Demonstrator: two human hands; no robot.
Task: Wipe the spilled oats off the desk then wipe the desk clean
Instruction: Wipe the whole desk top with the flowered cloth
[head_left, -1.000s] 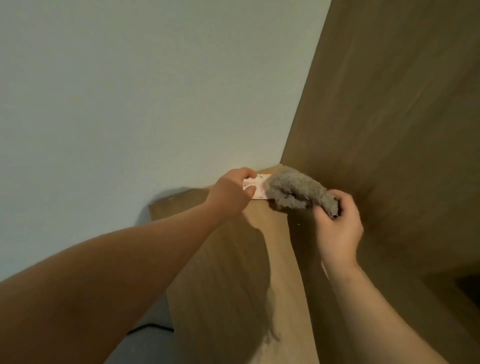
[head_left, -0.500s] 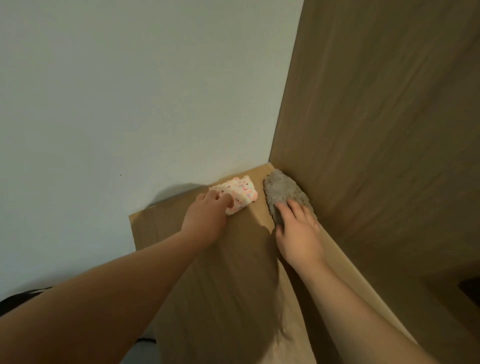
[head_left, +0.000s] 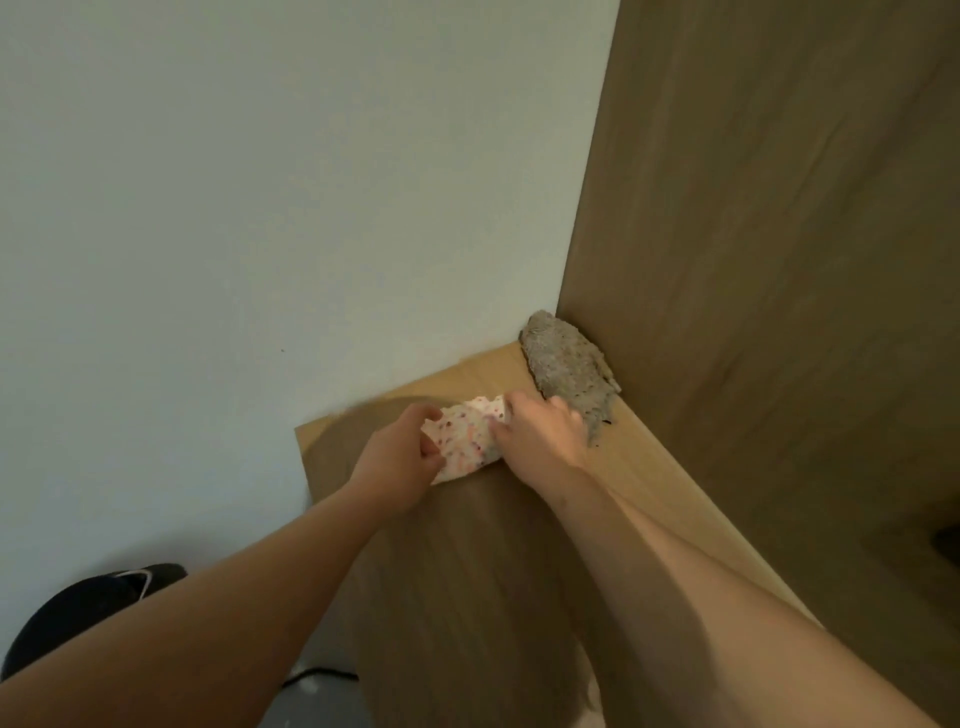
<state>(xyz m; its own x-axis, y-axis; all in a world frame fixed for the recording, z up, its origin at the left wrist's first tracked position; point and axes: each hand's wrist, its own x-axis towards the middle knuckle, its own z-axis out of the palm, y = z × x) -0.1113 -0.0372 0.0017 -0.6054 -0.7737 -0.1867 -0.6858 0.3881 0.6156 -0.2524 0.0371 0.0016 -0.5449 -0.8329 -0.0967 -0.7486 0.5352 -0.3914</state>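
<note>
Cloth (head_left: 467, 441): white with red and pink spots, bunched up, held between both hands low over the desk; I cannot tell whether it touches the top.
Left hand (head_left: 400, 460): at the cloth's left end, fingers curled round it and thumb laid over the top, so the fabric is gripped, not merely touched.
Right hand (head_left: 543, 434): at the cloth's right end, back of the hand up, fingers bent down onto the fabric and pinching its edge; the fingertips are hidden.
Grip: two-handed, the hands close together with only the spotted fabric between them.
Desk (head_left: 654, 467): pale wood-grain top under the grip, running from there away to the corner; a broad shadow lies on it on the near side of the grip.
Rag (head_left: 566, 364): grey and fuzzy, beyond and to the right of the grip, just past the right hand's knuckles, pushed into the corner and touching the panel.
Panel (head_left: 779, 260): tall brown wood-grain board, upright to the right of the grip, meeting the desk's right edge.
Wall (head_left: 260, 208): plain and pale, beyond and left of the grip, meeting the desk's far edge.
Black thing (head_left: 78, 613): low down, well left of the grip and nearer, off the desk; rounded, with a pale cord on it; I cannot tell what it is.
Cable (head_left: 322, 675): dark, on the grey floor (head_left: 311, 712) by the desk's left edge, well nearer than the grip.
</note>
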